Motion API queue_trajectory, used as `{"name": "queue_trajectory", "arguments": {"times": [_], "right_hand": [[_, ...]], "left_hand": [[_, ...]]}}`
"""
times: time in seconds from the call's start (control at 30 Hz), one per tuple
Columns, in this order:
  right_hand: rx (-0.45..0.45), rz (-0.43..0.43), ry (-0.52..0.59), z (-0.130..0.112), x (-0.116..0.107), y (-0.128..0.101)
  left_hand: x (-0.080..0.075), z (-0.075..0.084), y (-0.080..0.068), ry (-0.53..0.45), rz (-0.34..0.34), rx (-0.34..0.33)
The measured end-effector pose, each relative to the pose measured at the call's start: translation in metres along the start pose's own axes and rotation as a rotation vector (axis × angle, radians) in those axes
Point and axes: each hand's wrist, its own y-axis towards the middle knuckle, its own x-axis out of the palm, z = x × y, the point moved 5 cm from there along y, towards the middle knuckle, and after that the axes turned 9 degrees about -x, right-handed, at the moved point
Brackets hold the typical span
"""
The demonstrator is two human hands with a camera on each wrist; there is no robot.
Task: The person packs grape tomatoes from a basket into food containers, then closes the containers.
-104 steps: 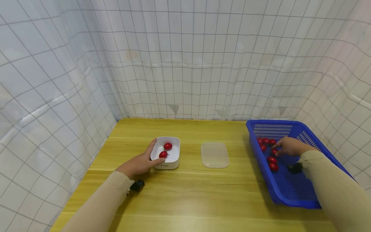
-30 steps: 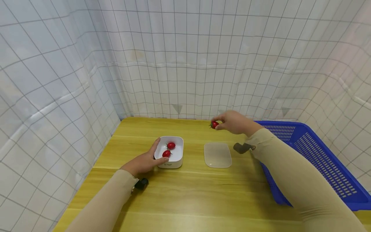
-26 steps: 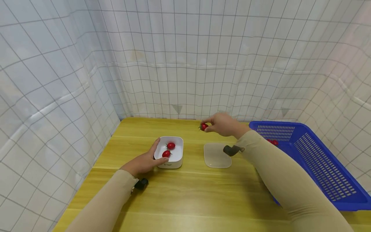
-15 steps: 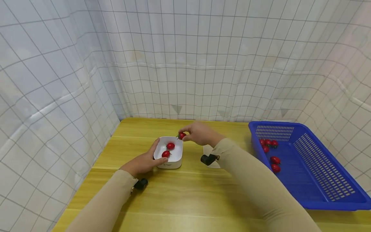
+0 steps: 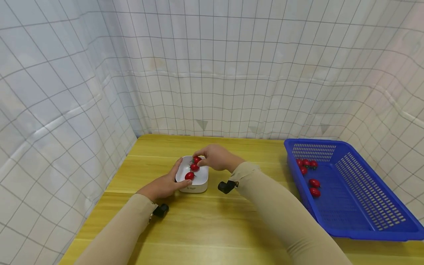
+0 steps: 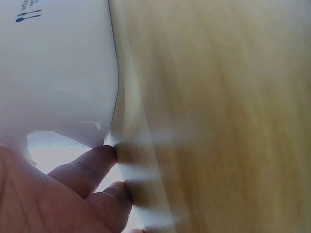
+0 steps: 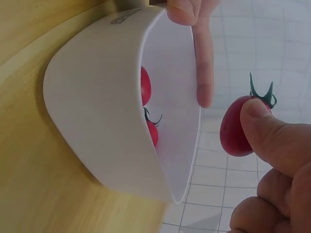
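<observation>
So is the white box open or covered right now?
Open: the white box is uncovered, and the right wrist view shows two tomatoes inside.

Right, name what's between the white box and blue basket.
In the head view, the right hand, its sleeve and black wrist device lie between, above the wooden table; whatever they cover is hidden.

Bright diffuse light, soft glare on wooden table [image 5: 205, 232], blurred left wrist view, warped head-view edges

One free passage: rear table [image 5: 265, 151], between white food box [image 5: 200, 188] and blue plastic basket [image 5: 381, 235]; right sleeve [image 5: 281, 209] barring the front.
</observation>
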Motion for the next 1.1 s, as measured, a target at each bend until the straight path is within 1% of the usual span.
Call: {"name": "queue_trajectory", "arguments": {"times": [0.23,0.57,0.77,1.0,1.1], "right_hand": [[0.003,-0.003,0.043,-0.003,0.006,0.001],[0.018,-0.026,0.049,-0.008,0.01,0.003],[0.005,-0.03,0.038,-0.012,0.01,0.003],[-0.009,-0.047,0.01,-0.015,0.011,0.003],[-0.016,-0.051,0.011,-0.015,0.011,0.004]], "left_hand": [[0.0,0.001,0.0,-0.004,0.003,0.012],[0.0,0.001,0.0,0.02,0.009,0.014],[0.0,0.001,0.001,0.025,0.015,0.018],[0.0,0.001,-0.001,-0.006,0.007,0.023],[0.0,0.002,-0.002,-0.001,0.007,0.018]]}}
